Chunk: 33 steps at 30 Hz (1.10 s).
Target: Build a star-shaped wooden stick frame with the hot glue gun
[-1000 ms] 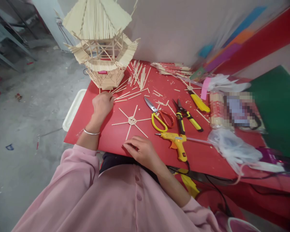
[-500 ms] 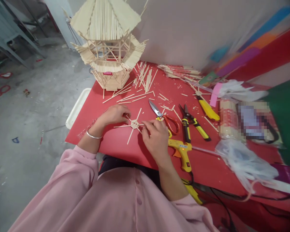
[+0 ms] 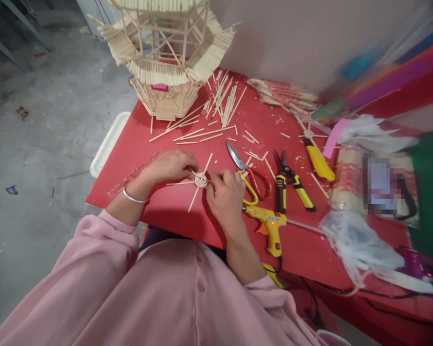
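Note:
A small wheel of wooden sticks (image 3: 201,180), with a ringed hub and thin spokes, lies on the red tabletop between my hands. My left hand (image 3: 175,166), a silver bangle at its wrist, pinches a spoke at the upper left. From the other side, the curled fingers of my right hand (image 3: 226,194) close on the wheel's right edge, hiding the spokes there. Just beyond my right hand are scissors (image 3: 250,179) with one red and one yellow handle. A yellow glue gun (image 3: 269,223) with a lit orange light lies to its right.
A stick-built pagoda (image 3: 166,77) stands at the back left. Loose sticks (image 3: 225,103) are scattered beside it. Black-and-yellow pruning shears (image 3: 288,185), a yellow-handled tool (image 3: 319,161) and a plastic bag (image 3: 357,245) lie to the right. A clear ruler (image 3: 135,175) is by my left forearm.
My right hand has moved in to the wheel's hub, and its fingers now touch the edge. My left hand stays at the upper-left spoke. The camera view has shifted downward and closer.

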Available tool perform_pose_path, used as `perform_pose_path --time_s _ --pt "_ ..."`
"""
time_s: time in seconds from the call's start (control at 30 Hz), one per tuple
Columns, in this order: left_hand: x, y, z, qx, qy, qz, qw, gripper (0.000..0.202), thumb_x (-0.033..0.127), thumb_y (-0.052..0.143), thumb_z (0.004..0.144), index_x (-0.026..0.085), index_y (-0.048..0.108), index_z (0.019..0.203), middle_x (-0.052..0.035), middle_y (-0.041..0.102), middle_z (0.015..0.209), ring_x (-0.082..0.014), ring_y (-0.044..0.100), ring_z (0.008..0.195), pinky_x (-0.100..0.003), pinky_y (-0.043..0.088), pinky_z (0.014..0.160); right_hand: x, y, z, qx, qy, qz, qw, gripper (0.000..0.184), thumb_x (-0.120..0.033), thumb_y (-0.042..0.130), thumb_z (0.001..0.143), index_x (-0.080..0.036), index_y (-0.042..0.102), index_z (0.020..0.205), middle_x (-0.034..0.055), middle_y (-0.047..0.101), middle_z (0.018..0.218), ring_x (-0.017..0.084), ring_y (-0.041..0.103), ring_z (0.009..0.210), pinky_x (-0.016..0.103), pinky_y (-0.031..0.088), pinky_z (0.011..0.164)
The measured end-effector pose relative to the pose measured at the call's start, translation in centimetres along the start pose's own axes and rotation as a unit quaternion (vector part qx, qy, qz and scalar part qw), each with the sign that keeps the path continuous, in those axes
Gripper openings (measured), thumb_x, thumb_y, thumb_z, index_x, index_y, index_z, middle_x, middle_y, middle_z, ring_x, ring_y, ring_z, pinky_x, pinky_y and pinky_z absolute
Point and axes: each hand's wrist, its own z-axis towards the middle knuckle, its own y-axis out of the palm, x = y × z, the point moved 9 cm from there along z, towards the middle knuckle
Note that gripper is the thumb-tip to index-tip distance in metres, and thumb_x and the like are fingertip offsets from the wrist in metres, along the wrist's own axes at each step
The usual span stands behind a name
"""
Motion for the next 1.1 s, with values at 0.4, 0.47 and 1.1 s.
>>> perform_pose_path --time_s 0.4,0.47,1.1 --pt "0.2 0.2 0.1 0.015 0.014 -0.023 1.0 0.025 0.019 0.057 0.085 0.025 0.079 0.096 -0.0018 0.075 0.097 -0.0168 0.067 0.087 -0.026 0.044 0.072 -0.5 0.8 0.0 -0.027 -0.002 0.027 0.999 0.038 -0.026 0.043 0.1 -0.02 0.073 0.122 0.0114 0.062 0.096 0.027 0.047 0.093 0.04 0.032 0.077" --pt "0.2 0.2 0.1 0.014 0.016 -0.026 0.999 0.025 0.019 0.058 0.085 0.025 0.079 0.096 -0.0018 0.075 0.097 -0.0167 0.067 0.086 -0.026 0.044 0.071 -0.5 0.8 0.0 -0.026 -0.001 0.033 0.999 0.038 -0.026 0.043 0.099 -0.02 0.073 0.122 0.0116 0.061 0.096 0.027 0.046 0.093 0.041 0.032 0.076" --pt "0.6 -0.1 0.0 0.019 0.024 -0.024 0.999 0.028 0.019 0.055 0.085 0.025 0.081 0.096 -0.0021 0.075 0.093 -0.0161 0.066 0.083 -0.025 0.044 0.07 -0.4 1.2 0.0 -0.031 -0.003 0.055 0.998 0.039 -0.022 0.042 0.098 -0.019 0.073 0.122 0.0106 0.063 0.095 0.026 0.048 0.092 0.04 0.035 0.08"
